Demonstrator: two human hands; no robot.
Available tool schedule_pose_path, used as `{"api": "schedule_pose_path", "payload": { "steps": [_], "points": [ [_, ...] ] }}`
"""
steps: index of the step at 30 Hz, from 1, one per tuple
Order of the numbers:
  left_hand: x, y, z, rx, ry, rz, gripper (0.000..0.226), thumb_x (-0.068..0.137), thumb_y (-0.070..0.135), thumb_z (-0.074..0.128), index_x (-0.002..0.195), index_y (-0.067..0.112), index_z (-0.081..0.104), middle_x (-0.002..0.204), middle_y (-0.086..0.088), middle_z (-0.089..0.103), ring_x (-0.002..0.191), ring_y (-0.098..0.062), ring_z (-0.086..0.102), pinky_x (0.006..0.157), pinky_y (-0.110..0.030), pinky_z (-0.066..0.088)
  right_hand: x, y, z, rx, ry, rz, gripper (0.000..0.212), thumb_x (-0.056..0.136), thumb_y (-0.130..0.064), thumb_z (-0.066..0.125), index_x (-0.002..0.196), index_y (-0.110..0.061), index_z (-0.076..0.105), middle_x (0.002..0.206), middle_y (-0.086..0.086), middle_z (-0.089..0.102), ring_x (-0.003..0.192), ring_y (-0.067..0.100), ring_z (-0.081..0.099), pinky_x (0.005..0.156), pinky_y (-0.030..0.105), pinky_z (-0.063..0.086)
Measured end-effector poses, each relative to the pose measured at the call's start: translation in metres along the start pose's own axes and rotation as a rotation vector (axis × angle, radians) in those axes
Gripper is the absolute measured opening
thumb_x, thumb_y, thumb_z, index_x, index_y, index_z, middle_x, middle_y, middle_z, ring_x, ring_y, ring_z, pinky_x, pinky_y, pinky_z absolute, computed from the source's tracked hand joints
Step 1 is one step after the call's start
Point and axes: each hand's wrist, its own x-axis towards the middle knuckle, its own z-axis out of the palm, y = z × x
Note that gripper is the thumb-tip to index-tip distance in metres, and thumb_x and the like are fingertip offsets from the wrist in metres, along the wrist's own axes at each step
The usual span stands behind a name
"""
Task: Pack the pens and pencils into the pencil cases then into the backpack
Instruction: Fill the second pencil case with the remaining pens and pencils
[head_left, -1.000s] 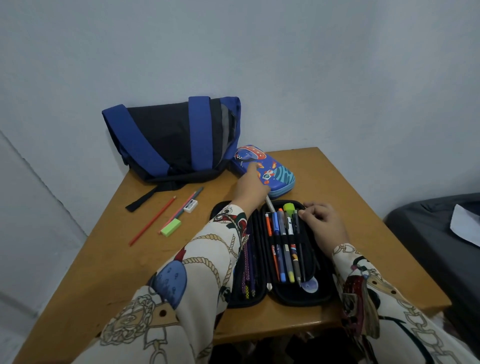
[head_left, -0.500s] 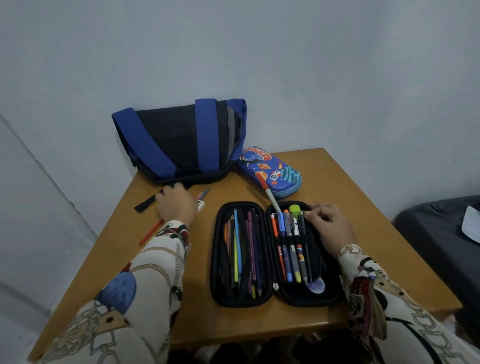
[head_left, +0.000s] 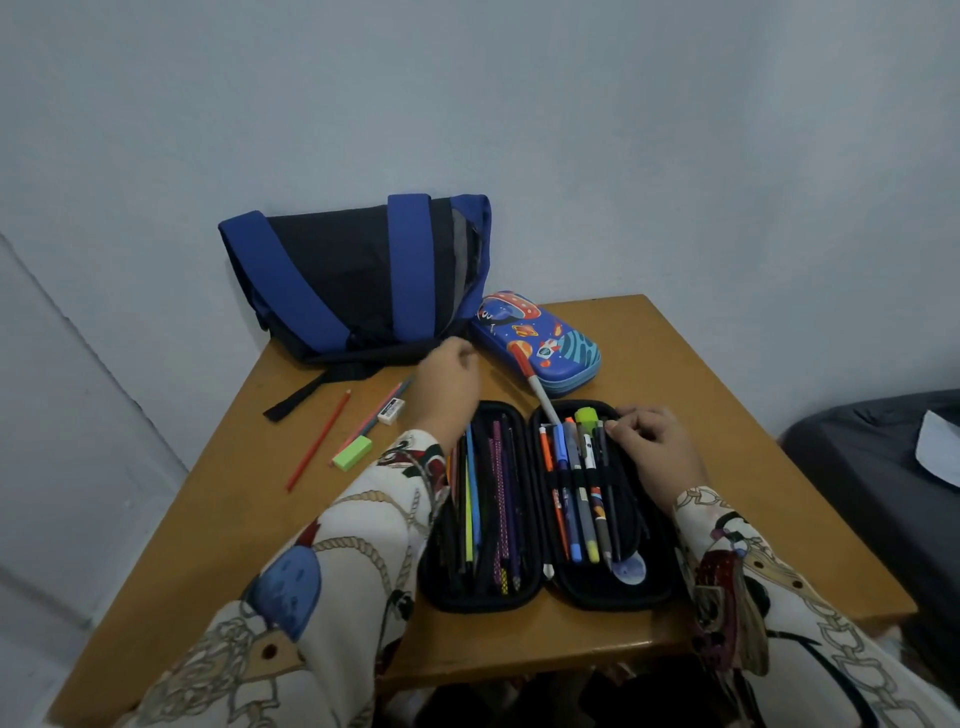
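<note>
— Two pencil cases on the wooden worktop (head_left: 701, 395)?

— Yes. A black case (head_left: 545, 592) lies open flat near the front edge, pens and pencils strapped into both halves. A closed blue case (head_left: 561, 345) with a space print sits behind it, touching the blue-and-black backpack (head_left: 353, 275) leaning on the wall.

— And the hands?

— The right hand (head_left: 657, 447) rests at the open case's upper right corner, fingers curled at the tips of the pens there; whether they pinch one, I cannot tell. The left hand (head_left: 449, 382) hovers between backpack and open case, fingers loosely bent, nothing visible in them.

— Loose items?

— A red pencil (head_left: 319, 439), a green eraser (head_left: 353, 453), a white eraser (head_left: 391, 410) and a pink pencil (head_left: 371, 418), part hidden by the left hand, lie left of the case. A white-and-red pen (head_left: 535, 387) leans from the blue case toward the black one.

— Any readable writing?

— None. The white eraser's label is too small to read, and the pen markings are blurred.
</note>
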Motion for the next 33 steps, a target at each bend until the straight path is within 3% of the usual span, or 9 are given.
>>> {"api": "schedule_pose_path", "payload": {
  "steps": [2, 5, 14, 17, 19, 21, 26, 29, 33],
  "points": [
    [-0.002, 0.021, 0.017, -0.094, -0.109, -0.034, 0.017, 0.095, 0.024, 0.057, 0.110, 0.016, 0.058, 0.103, -0.001, 0.062, 0.093, -0.018, 0.058, 0.083, -0.033, 0.048, 0.000, 0.000, 0.000, -0.001, -0.002, 0.001, 0.028, 0.085, -0.030, 0.068, 0.060, -0.043, 0.064, 0.098, -0.024, 0.057, 0.099, 0.013, 0.058, 0.103, 0.051, 0.037],
    [-0.005, 0.037, 0.035, -0.167, -0.190, -0.067, 0.027, 0.090, 0.025, 0.065, 0.110, 0.015, 0.050, 0.095, 0.002, 0.055, 0.088, -0.016, 0.056, 0.072, -0.029, 0.046, 0.000, 0.000, 0.000, 0.001, -0.005, 0.001, 0.030, 0.086, -0.030, 0.068, 0.058, -0.043, 0.064, 0.098, -0.024, 0.056, 0.099, 0.015, 0.058, 0.104, 0.052, 0.036],
    [-0.004, 0.042, 0.043, -0.202, -0.193, -0.105, 0.038, 0.088, 0.008, 0.066, 0.119, 0.019, 0.046, 0.102, -0.002, 0.056, 0.090, -0.021, 0.061, 0.075, -0.034, 0.056, 0.000, -0.001, -0.001, -0.011, -0.016, 0.004, 0.028, 0.085, -0.034, 0.067, 0.059, -0.044, 0.064, 0.099, -0.025, 0.056, 0.101, 0.014, 0.057, 0.103, 0.050, 0.037],
    [-0.005, 0.043, 0.042, -0.164, -0.202, -0.088, 0.048, 0.088, 0.007, 0.065, 0.130, 0.017, 0.043, 0.110, -0.003, 0.056, 0.100, -0.022, 0.060, 0.074, -0.030, 0.053, 0.000, -0.001, -0.001, -0.014, -0.020, 0.012, 0.030, 0.086, -0.034, 0.066, 0.057, -0.042, 0.064, 0.100, -0.026, 0.056, 0.101, 0.013, 0.057, 0.104, 0.050, 0.036],
    [-0.004, 0.044, 0.041, -0.130, -0.237, -0.084, 0.057, 0.088, 0.007, 0.064, 0.138, 0.015, 0.038, 0.124, -0.008, 0.055, 0.112, -0.025, 0.057, 0.082, -0.031, 0.052, -0.001, -0.002, -0.001, -0.018, -0.016, 0.011, 0.031, 0.086, -0.033, 0.067, 0.057, -0.042, 0.063, 0.100, -0.026, 0.056, 0.100, 0.013, 0.056, 0.104, 0.050, 0.036],
    [-0.004, 0.044, 0.038, -0.085, -0.280, -0.077, 0.057, 0.086, 0.007, 0.065, 0.136, 0.013, 0.040, 0.129, -0.010, 0.054, 0.115, -0.026, 0.055, 0.086, -0.032, 0.050, -0.001, -0.002, -0.001, -0.021, -0.013, 0.006, 0.030, 0.086, -0.032, 0.067, 0.058, -0.043, 0.063, 0.101, -0.025, 0.057, 0.100, 0.013, 0.057, 0.102, 0.049, 0.039],
    [-0.007, 0.047, 0.037, 0.053, -0.405, -0.082, 0.049, 0.082, 0.009, 0.068, 0.125, 0.015, 0.046, 0.111, -0.006, 0.053, 0.103, -0.026, 0.057, 0.086, -0.039, 0.054, -0.001, -0.002, -0.001, -0.026, -0.011, -0.003, 0.029, 0.085, -0.032, 0.067, 0.058, -0.043, 0.064, 0.100, -0.025, 0.057, 0.100, 0.014, 0.057, 0.102, 0.050, 0.038],
    [-0.009, 0.047, 0.037, 0.074, -0.424, -0.068, 0.044, 0.079, 0.010, 0.070, 0.115, 0.017, 0.048, 0.109, -0.007, 0.055, 0.097, -0.025, 0.057, 0.078, -0.036, 0.053, 0.000, -0.002, -0.001, -0.029, -0.013, 0.001, 0.029, 0.085, -0.030, 0.067, 0.059, -0.043, 0.064, 0.098, -0.026, 0.056, 0.101, 0.014, 0.056, 0.103, 0.050, 0.037],
    [-0.011, 0.047, 0.036, 0.084, -0.476, -0.045, 0.043, 0.079, 0.011, 0.072, 0.117, 0.014, 0.053, 0.103, -0.004, 0.053, 0.095, -0.020, 0.056, 0.074, -0.030, 0.049, -0.001, -0.003, 0.000, -0.035, -0.015, 0.004, 0.030, 0.085, -0.030, 0.067, 0.060, -0.044, 0.064, 0.099, -0.026, 0.055, 0.101, 0.015, 0.056, 0.103, 0.051, 0.036]
  ]
}}
